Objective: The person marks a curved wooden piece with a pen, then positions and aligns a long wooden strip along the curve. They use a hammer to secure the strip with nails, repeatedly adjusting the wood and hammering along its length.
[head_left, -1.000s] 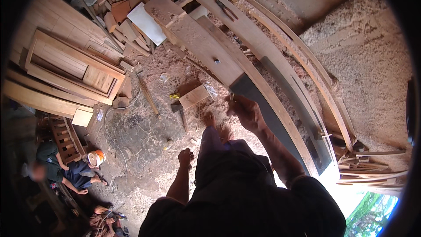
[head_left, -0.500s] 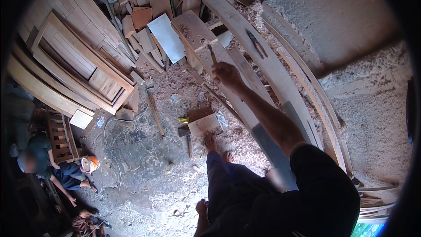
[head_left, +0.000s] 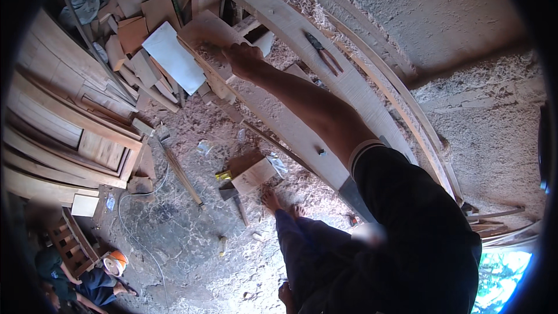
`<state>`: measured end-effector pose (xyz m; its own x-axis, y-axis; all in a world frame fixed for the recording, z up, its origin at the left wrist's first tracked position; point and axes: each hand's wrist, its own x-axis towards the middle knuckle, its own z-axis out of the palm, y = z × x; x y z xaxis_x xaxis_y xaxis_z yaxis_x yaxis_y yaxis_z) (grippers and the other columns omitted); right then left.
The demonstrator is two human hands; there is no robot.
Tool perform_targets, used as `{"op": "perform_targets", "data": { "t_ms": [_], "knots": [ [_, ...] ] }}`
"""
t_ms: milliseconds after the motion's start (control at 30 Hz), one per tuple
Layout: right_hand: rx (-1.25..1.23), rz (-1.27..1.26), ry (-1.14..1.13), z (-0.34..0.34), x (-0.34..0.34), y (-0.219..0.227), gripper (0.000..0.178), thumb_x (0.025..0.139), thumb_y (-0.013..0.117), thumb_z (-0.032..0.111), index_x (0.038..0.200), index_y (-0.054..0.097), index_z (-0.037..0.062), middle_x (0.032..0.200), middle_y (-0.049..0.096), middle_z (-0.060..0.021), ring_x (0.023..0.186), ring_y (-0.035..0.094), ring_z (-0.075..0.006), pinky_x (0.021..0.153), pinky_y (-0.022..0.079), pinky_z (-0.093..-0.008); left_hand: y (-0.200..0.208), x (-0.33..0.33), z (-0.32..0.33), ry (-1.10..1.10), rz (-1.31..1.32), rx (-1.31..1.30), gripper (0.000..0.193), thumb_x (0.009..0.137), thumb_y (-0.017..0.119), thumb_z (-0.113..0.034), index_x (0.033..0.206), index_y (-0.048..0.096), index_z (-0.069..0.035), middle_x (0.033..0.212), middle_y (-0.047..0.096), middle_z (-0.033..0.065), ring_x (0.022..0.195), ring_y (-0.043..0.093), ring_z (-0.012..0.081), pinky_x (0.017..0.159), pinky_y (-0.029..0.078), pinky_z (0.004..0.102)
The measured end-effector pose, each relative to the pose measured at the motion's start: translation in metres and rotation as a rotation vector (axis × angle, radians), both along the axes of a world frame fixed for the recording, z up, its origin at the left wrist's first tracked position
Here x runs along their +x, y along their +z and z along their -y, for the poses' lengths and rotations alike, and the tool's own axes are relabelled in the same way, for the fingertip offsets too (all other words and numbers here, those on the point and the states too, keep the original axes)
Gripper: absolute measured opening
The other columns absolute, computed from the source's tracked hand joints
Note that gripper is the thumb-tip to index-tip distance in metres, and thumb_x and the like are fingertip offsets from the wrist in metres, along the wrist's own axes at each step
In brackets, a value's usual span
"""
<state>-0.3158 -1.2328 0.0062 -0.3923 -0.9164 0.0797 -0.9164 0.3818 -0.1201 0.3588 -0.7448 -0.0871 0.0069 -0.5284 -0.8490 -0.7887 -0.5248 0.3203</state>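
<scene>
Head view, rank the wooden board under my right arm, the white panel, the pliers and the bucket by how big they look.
Largest to smallest:
1. Wooden board, even partly covered
2. White panel
3. Pliers and bucket, unranked: the pliers look longer, the bucket stouter, with similar picture area

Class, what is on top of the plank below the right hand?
A small shiny piece sits on the plank; whatever the right hand and forearm cover is hidden.
</scene>
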Motion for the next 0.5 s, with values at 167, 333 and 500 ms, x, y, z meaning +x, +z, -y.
{"op": "perform_targets", "data": {
  "t_ms": [167, 333, 500],
  "knots": [
    [-0.132, 0.238, 0.021, -0.019, -0.031, 0.0, 0.037, 0.098, 0.06, 0.034, 0.131, 0.059, 0.0182, 0.119, 0.068, -0.0146, 0.108, 0.067, -0.0307, 0.089, 0.056, -0.0462, -0.005, -0.001, 0.022, 0.054, 0.061, 0.032, 0.036, 0.091, 0.06, -0.031, 0.09, 0.07, 0.003, 0.078, 0.069, 0.0104, 0.069, 0.063, 0.0168, 0.064, 0.05, 0.0346],
    [-0.178, 0.215, -0.434, -0.121, -0.122, -0.007, 0.046, 0.093, 0.056, 0.024, 0.139, 0.055, 0.0202, 0.13, 0.062, -0.0185, 0.116, 0.062, -0.0374, 0.096, 0.052, -0.0479, 0.0, 0.005, 0.034, -0.105, -0.082, -0.003, 0.019, 0.09, 0.064, -0.023, 0.103, 0.067, -0.009, 0.086, 0.068, 0.0143, 0.084, 0.066, 0.0292, 0.073, 0.05, 0.0435],
    [0.101, 0.169, -0.572, -0.204, -0.155, -0.048, 0.056, 0.089, 0.062, 0.021, 0.142, 0.047, 0.0269, 0.144, 0.049, -0.0183, 0.128, 0.053, -0.0428, 0.105, 0.045, -0.0551, 0.014, -0.032, 0.081, -0.002, -0.079, 0.04, 0.028, 0.094, 0.058, -0.025, 0.09, 0.067, 0.001, 0.082, 0.069, 0.0127, 0.079, 0.066, 0.0228, 0.074, 0.052, 0.0382]
  ]
}}
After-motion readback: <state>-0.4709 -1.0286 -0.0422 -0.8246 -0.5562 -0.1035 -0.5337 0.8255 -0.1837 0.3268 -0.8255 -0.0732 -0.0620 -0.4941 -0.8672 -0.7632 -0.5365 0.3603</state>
